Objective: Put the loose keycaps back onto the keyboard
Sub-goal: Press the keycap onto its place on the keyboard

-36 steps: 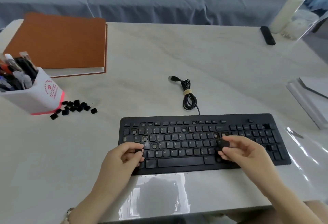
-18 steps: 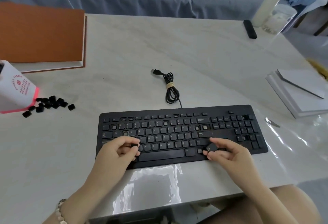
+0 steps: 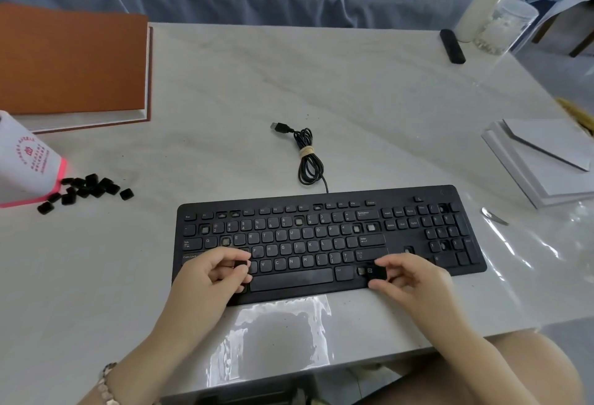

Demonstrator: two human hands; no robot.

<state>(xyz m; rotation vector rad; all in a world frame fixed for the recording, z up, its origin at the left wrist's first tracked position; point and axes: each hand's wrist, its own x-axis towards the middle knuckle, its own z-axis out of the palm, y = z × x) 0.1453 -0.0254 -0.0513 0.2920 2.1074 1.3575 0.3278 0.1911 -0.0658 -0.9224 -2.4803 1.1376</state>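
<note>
Head view: left hand [image 3: 209,279] pinches one keycap [image 3: 240,264], right hand [image 3: 414,279] another keycap [image 3: 376,273], over keyboard [image 3: 321,237]; loose keycaps [image 3: 84,188] beside cup [image 3: 29,163].

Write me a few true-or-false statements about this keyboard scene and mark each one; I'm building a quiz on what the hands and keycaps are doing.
1. The left hand pinches a black keycap and the right hand pinches a second keycap, both over the keyboard. True.
2. The pile of loose keycaps lies right of the keyboard. False: it lies to its left, beside the white pen holder.
3. The USB plug lies unplugged on the table. True.
4. Every key position is filled. False: several open slots show.
</note>
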